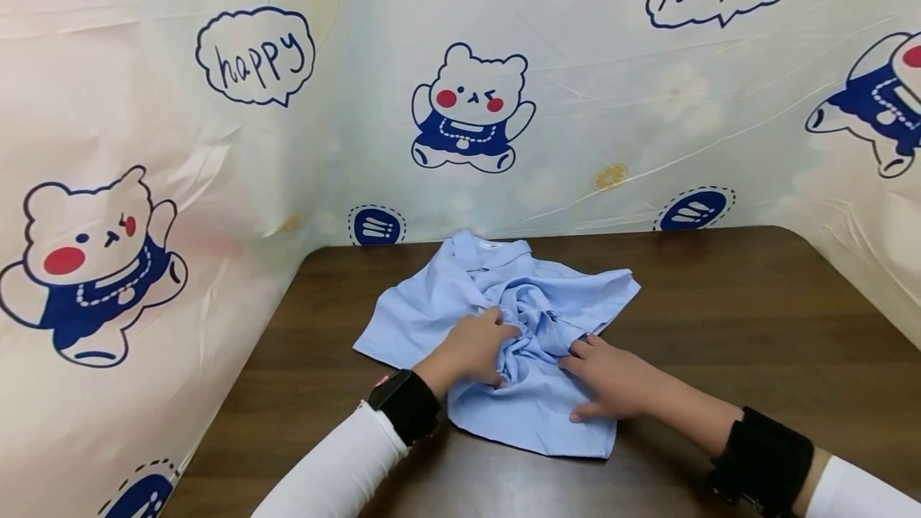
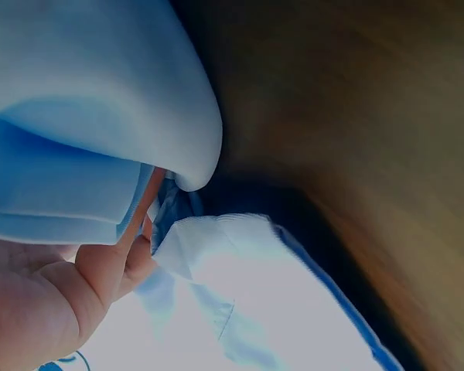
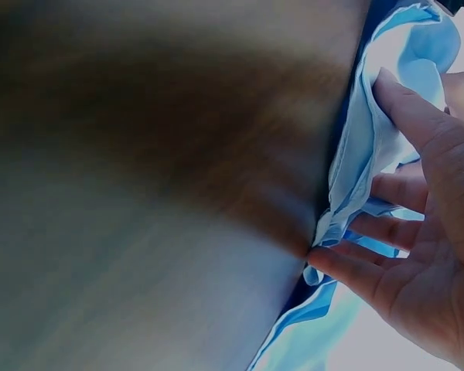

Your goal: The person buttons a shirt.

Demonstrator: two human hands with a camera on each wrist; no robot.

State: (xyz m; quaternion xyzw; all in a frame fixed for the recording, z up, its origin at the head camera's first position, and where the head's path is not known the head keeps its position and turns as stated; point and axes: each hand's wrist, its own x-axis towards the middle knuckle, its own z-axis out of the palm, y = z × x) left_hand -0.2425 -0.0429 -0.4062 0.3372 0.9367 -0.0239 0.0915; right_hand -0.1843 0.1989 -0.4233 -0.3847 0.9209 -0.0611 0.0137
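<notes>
Shirt (image 1: 532, 350) reaching far edge of table (image 1: 755, 318), right hand (image 1: 619, 382) spread, left hand (image 1: 471, 348), grip unclear; open room rightward

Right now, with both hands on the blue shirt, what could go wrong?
The shirt's middle is bunched between the left hand and right hand, so creases might set. Its collar lies at the table's far edge, so pushing forward could slide it over.
</notes>
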